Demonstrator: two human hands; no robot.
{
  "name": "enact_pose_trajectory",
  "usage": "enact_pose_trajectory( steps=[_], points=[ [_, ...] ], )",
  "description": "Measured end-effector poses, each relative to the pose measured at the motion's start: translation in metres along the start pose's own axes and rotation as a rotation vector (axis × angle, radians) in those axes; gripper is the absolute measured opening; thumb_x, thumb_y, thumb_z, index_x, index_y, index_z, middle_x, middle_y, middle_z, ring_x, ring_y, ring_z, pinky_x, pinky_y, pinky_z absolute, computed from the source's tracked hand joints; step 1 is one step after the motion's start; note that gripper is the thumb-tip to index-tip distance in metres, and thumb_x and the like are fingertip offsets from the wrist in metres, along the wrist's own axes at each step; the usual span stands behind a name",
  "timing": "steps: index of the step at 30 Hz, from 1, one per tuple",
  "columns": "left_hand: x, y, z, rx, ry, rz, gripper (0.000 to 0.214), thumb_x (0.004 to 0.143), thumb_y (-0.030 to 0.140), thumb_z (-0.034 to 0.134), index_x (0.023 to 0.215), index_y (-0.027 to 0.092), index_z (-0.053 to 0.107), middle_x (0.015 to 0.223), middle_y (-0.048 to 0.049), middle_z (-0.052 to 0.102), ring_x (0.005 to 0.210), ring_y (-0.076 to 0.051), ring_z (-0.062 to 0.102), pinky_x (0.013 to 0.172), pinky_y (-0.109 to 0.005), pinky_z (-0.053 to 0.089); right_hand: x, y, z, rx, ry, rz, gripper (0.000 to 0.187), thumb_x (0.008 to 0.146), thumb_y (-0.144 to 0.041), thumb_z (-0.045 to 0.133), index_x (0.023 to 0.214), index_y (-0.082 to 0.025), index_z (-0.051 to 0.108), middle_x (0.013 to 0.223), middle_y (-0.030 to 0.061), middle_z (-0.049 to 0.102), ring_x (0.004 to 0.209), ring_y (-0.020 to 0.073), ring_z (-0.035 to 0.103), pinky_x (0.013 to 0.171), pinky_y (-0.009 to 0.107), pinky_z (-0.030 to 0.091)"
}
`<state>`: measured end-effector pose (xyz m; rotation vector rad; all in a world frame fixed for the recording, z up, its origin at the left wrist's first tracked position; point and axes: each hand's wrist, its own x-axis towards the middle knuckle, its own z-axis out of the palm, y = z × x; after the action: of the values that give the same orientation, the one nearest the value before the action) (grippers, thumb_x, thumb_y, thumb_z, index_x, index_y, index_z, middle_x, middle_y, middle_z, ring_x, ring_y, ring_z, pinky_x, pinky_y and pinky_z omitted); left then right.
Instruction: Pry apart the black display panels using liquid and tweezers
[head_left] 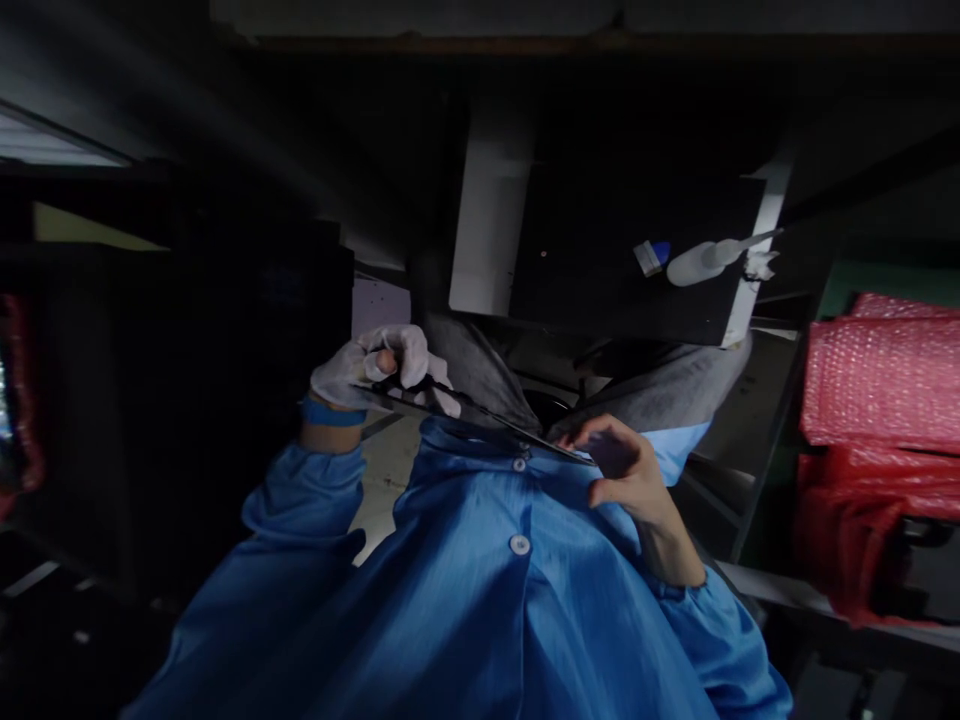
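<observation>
My left hand (401, 365) wears a white glove with a bare fingertip showing and a blue band at the wrist. Its fingers are closed on one end of a thin dark flat panel (487, 417), seen almost edge-on above my lap. Bare and curved, my right hand (626, 465) is at the panel's other end. The thumb stands apart from the fingers there, and the fingertips are at or behind the panel's edge; contact is hard to make out.
Ahead is a black-topped work surface (600, 290) with pale sides. On its right part lie a white squeeze bottle (697, 263), a small blue-and-white brush-like item (651, 257) and a crumpled white scrap (760, 265). Red bubble-wrap packages (885, 380) are stacked at right. Dark equipment stands at left.
</observation>
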<state>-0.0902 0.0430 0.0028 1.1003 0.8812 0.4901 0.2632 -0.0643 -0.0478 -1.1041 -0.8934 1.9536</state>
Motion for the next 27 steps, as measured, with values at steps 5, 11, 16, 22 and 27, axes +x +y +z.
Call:
enact_pose_trajectory(
  steps=[5, 11, 16, 22, 27],
  points=[
    [-0.008, -0.016, 0.014, -0.107, -0.150, 0.004, 0.073, 0.100, 0.088, 0.081, 0.082, 0.022, 0.054, 0.083, -0.0111, 0.077, 0.102, -0.032, 0.084, 0.093, -0.046, 0.070, -0.021, -0.013, 0.004, -0.102, 0.313, -0.067, 0.055, 0.079, -0.070, 0.112, 0.092, -0.029, 0.077, 0.086, 0.0032, 0.086, 0.082, 0.0265, 0.086, 0.084, 0.042, 0.076],
    [0.003, -0.004, 0.016, 0.134, -0.416, -0.128, 0.030, 0.110, 0.046, 0.085, 0.125, 0.020, 0.082, 0.123, -0.0117, 0.086, 0.115, -0.023, 0.082, 0.103, -0.033, 0.065, -0.036, -0.018, 0.000, -0.123, 0.378, -0.185, 0.057, 0.078, -0.073, 0.112, 0.086, -0.029, 0.077, 0.076, 0.0028, 0.080, 0.073, 0.0268, 0.081, 0.073, 0.043, 0.073],
    [0.024, 0.017, 0.049, 0.334, -0.561, -0.273, 0.036, 0.110, 0.039, 0.080, 0.140, 0.022, 0.083, 0.126, -0.0072, 0.084, 0.104, -0.020, 0.075, 0.094, -0.028, 0.059, -0.039, -0.016, 0.003, -0.110, 0.337, -0.181, 0.051, 0.083, -0.070, 0.110, 0.088, -0.029, 0.079, 0.077, 0.0031, 0.079, 0.072, 0.0253, 0.078, 0.071, 0.041, 0.070],
    [0.040, 0.043, 0.091, 0.421, -0.514, -0.298, 0.027, 0.106, 0.030, 0.086, 0.131, 0.019, 0.086, 0.109, -0.0039, 0.078, 0.095, -0.019, 0.070, 0.087, -0.029, 0.052, -0.046, -0.016, 0.012, -0.078, 0.304, -0.140, 0.054, 0.082, -0.072, 0.110, 0.088, -0.028, 0.079, 0.080, 0.0049, 0.081, 0.073, 0.0268, 0.080, 0.073, 0.042, 0.072],
    [0.041, 0.059, 0.103, 0.511, -0.524, -0.422, 0.011, 0.106, 0.031, 0.085, 0.106, 0.022, 0.079, 0.088, 0.0010, 0.073, 0.077, -0.017, 0.064, 0.072, -0.029, 0.044, -0.050, -0.011, 0.020, -0.075, 0.302, -0.116, 0.055, 0.085, -0.075, 0.107, 0.089, -0.029, 0.079, 0.081, 0.0047, 0.083, 0.075, 0.0264, 0.082, 0.073, 0.040, 0.073]
  ],
)
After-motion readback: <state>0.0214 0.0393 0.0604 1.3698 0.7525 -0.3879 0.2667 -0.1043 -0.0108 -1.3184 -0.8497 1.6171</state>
